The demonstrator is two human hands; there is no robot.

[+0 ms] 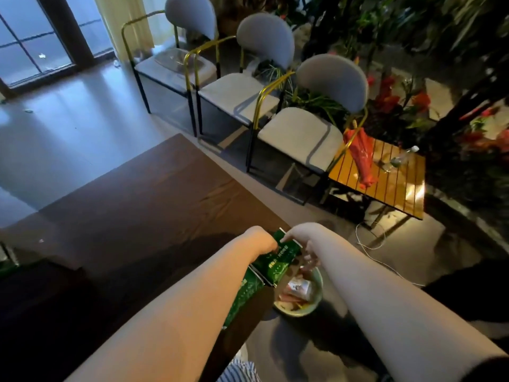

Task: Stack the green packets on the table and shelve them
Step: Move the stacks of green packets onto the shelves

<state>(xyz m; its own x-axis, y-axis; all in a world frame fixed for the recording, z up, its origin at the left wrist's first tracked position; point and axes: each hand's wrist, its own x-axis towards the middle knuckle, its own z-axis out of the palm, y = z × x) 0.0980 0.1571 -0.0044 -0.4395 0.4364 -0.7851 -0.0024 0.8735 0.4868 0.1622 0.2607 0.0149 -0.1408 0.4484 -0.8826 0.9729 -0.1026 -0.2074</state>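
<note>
1. Both hands are on the green packets (279, 261). Your left hand (260, 241) curls over the far edge of the bundle. Its fingertips are mostly hidden behind the back of the hand, so you cannot read how deep that hold goes. Your right hand (303, 237) pinches the far right corner between thumb and forefinger, and its other fingers hang loose toward the bowl.
2. Location: the packets sit at the near right edge of the dark table (154, 205), running from the hands back along your left forearm. At least two overlap. Whether they lie on the tabletop or are lifted off it cannot be told.
3. Handling, as a judgement: glossy film pouches, light, soft and floppy, and likely slippery face to face. A corner pinch will let them fan or droop. Take the stack flat, thumb on top and fingers beneath, near the middle of the long edges, and square the sealed ends against the table first.
4. Just right of the packets is a pale bowl (298, 313) holding small mixed sachets (296, 288). Its support is not clear.
5. Farther out on the right: three grey chairs (300, 133) in a row, then a slatted side table (396, 188) with a red bag (360, 158) and a bottle (399, 159). A white cable (369, 244) trails on the floor. No shelf is in view, so expect to turn before shelving.
</note>
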